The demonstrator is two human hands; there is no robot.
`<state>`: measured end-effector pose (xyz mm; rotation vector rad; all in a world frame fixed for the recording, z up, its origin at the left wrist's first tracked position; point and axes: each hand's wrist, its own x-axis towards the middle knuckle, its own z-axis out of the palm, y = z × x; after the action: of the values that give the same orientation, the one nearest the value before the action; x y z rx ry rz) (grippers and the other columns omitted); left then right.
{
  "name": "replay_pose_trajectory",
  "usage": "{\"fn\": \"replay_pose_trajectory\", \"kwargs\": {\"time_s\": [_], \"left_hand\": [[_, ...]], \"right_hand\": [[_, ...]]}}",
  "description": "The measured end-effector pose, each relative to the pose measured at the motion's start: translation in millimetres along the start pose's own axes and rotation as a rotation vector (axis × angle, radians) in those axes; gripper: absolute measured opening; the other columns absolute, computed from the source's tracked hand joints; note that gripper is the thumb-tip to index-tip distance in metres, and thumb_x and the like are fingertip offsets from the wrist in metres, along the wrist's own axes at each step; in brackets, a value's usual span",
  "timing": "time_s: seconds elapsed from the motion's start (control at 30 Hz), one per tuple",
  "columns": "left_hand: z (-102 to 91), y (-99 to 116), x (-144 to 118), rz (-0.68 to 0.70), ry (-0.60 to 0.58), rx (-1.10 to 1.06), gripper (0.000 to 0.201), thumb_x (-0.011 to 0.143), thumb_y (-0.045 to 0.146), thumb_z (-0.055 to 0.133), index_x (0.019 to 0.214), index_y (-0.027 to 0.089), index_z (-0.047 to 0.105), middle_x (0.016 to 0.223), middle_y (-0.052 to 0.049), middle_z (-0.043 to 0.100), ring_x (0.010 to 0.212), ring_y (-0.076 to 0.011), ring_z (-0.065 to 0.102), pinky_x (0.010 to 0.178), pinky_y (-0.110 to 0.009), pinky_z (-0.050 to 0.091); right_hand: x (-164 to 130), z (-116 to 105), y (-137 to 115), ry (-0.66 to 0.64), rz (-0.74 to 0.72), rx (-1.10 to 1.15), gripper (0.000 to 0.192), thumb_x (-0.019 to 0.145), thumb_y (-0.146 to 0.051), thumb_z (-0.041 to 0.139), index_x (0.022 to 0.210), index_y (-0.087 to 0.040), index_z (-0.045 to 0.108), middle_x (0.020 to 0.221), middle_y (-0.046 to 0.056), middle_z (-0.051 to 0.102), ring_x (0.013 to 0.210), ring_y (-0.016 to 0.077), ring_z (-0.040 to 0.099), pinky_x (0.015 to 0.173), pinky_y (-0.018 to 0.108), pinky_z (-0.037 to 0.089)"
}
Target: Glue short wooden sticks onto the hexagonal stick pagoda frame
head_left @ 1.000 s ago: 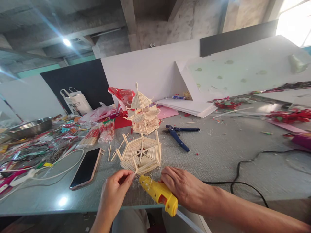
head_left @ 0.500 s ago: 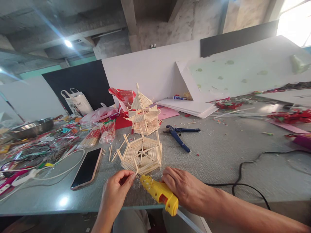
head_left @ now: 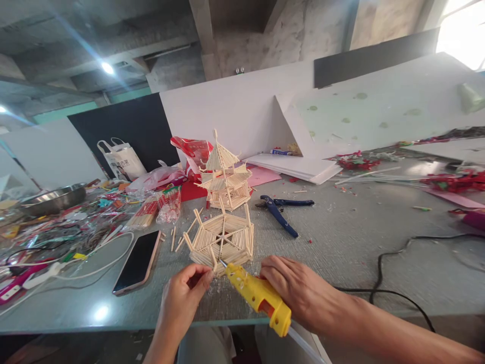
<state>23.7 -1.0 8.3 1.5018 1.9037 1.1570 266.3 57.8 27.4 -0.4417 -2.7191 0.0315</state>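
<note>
My right hand is wrapped round a yellow hot glue gun, a clear glue stick trailing from its back end. The gun's metal nozzle points at the near corner of a hexagonal frame of thin wooden sticks, which lies on the table with short sticks slanting up at its corners. My left hand pinches thumb and forefinger together at that same corner, beside a slanting stick; what lies between the fingertips is hidden. Just behind the frame stands a tiered pagoda model of the same sticks.
Blue-handled cutters lie right of the frame, a phone left. A black cable curves across the right side. Packaged sticks, white cables and a metal bowl crowd the left; white boards lie behind.
The glue gun and my right hand have shifted slightly right, and the nozzle has moved from my left fingertips up over the frame's edge. My left hand stays pinched at the corner.
</note>
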Motion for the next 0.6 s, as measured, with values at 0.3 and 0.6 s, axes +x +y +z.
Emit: {"fn": "replay_pose_trajectory", "kwargs": {"time_s": [0.3, 0.6], "left_hand": [[0.6, 2, -2, -0.008, -0.009, -0.044, 0.028, 0.073, 0.045, 0.058, 0.076, 0.019, 0.065, 0.063, 0.001, 0.063, 0.061, -0.0149, 0.058, 0.058, -0.023, 0.044], [2.0, 2, -1, -0.027, -0.011, -0.058, 0.028, 0.073, 0.046, 0.057, 0.074, 0.019, 0.064, 0.063, 0.002, 0.063, 0.060, -0.0154, 0.060, 0.060, -0.024, 0.046]], "right_hand": [[-34, -49, 48, 0.194, 0.087, -0.155, 0.020, 0.091, -0.016, 0.029, 0.107, -0.015, 0.042, 0.097, 0.011, 0.054, 0.085, 0.0169, 0.054, 0.073, 0.031, 0.049], [-63, -71, 103, 0.073, 0.494, -0.274, 0.013, 0.084, -0.013, 0.034, 0.092, -0.019, 0.043, 0.094, 0.010, 0.053, 0.073, 0.0177, 0.056, 0.064, 0.032, 0.045]]}}
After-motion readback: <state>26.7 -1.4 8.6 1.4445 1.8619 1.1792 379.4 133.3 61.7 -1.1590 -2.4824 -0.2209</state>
